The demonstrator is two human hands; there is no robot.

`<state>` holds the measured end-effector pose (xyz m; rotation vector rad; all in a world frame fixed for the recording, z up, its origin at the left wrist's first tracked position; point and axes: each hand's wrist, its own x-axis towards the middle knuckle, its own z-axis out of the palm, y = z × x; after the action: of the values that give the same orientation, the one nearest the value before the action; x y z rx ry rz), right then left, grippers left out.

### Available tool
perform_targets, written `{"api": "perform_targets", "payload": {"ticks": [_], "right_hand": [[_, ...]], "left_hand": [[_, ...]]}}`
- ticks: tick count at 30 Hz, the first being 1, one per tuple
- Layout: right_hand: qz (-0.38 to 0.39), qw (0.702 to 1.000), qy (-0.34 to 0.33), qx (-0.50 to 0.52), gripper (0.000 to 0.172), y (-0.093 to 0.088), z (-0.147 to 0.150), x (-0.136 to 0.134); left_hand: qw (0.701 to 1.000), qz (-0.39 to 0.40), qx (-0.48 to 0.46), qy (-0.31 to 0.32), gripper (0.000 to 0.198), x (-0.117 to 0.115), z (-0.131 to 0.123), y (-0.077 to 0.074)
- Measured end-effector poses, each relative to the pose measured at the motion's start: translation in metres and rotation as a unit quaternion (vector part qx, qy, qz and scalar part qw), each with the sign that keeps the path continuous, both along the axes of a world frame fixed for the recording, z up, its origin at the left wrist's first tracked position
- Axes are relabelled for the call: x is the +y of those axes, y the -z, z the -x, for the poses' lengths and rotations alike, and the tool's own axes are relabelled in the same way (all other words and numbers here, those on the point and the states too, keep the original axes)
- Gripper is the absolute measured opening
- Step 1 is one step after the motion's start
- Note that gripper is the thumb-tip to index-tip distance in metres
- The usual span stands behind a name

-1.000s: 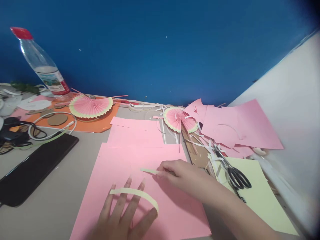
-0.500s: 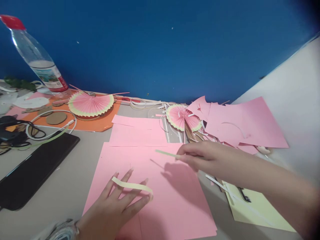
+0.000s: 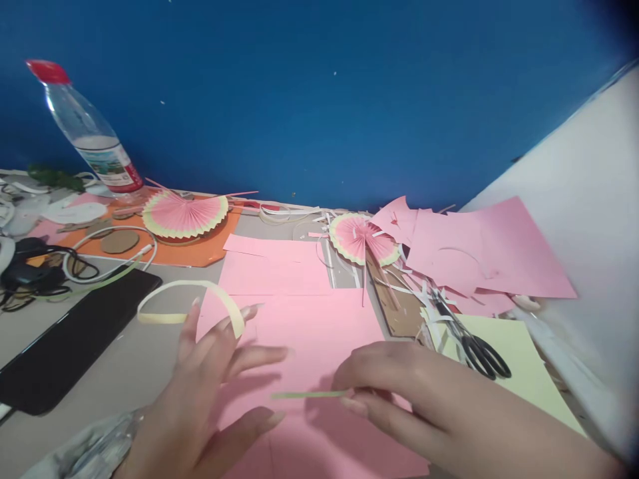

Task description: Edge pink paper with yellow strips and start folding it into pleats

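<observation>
My left hand (image 3: 204,379) hovers over the pink paper sheets (image 3: 299,332), fingers spread. A pale yellow strip (image 3: 194,285) curls in a loop about its fingertips; whether it is stuck or tucked between them I cannot tell. My right hand (image 3: 394,392) is closed, pinching a narrow pale green strip (image 3: 304,395) between thumb and forefinger. This strip points left toward the thumb of my left hand, above the pink paper.
At left are a black phone (image 3: 84,332), cables (image 3: 37,266) and a bottle (image 3: 100,140). Pleated paper fans (image 3: 184,216) lie toward the blue wall (image 3: 319,100). Scissors (image 3: 479,352) rest on yellow paper (image 3: 524,352) at right, near cardboard (image 3: 399,313) and pink offcuts (image 3: 489,246).
My right hand has come down and left with the pale green strip. My left hand has lifted and turned, and the yellow strip has swung left into a wider loop. The scissors have come into view.
</observation>
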<state>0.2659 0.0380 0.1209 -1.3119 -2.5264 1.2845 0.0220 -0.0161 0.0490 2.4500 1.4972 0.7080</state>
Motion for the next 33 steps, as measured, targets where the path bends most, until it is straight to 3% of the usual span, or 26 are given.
{"api": "perform_targets", "payload": {"ticks": [5, 13, 19, 24, 27, 30, 33], "right_hand": [[0.006, 1.0, -0.009, 0.021, 0.026, 0.001, 0.011, -0.004], [0.14, 0.981, 0.113, 0.068, 0.045, 0.006, 0.008, 0.006], [0.195, 0.97, 0.114, 0.088, 0.053, 0.014, 0.005, 0.019], [0.057, 0.983, 0.17, 0.042, 0.055, 0.021, 0.002, 0.019], [0.008, 0.994, 0.095, 0.052, 0.048, 0.012, 0.008, 0.011], [0.002, 0.998, -0.015, 0.065, 0.025, -0.001, 0.021, 0.002], [-0.037, 0.999, -0.02, 0.012, 0.011, -0.007, 0.033, -0.004]], "left_hand": [[1.0, -0.017, -0.025, -0.005, 0.007, -0.005, -0.005, -0.005], [0.996, -0.088, 0.011, 0.015, 0.02, -0.01, -0.018, -0.007], [0.994, -0.096, 0.04, 0.009, 0.025, -0.012, -0.023, -0.012], [0.993, -0.112, 0.022, 0.033, 0.028, -0.011, -0.023, -0.013], [0.989, -0.133, 0.03, 0.056, 0.025, -0.006, -0.02, -0.008], [0.985, -0.159, 0.037, 0.05, 0.022, -0.003, -0.016, -0.003], [0.989, -0.13, 0.033, 0.056, 0.018, -0.004, -0.012, -0.004]]}}
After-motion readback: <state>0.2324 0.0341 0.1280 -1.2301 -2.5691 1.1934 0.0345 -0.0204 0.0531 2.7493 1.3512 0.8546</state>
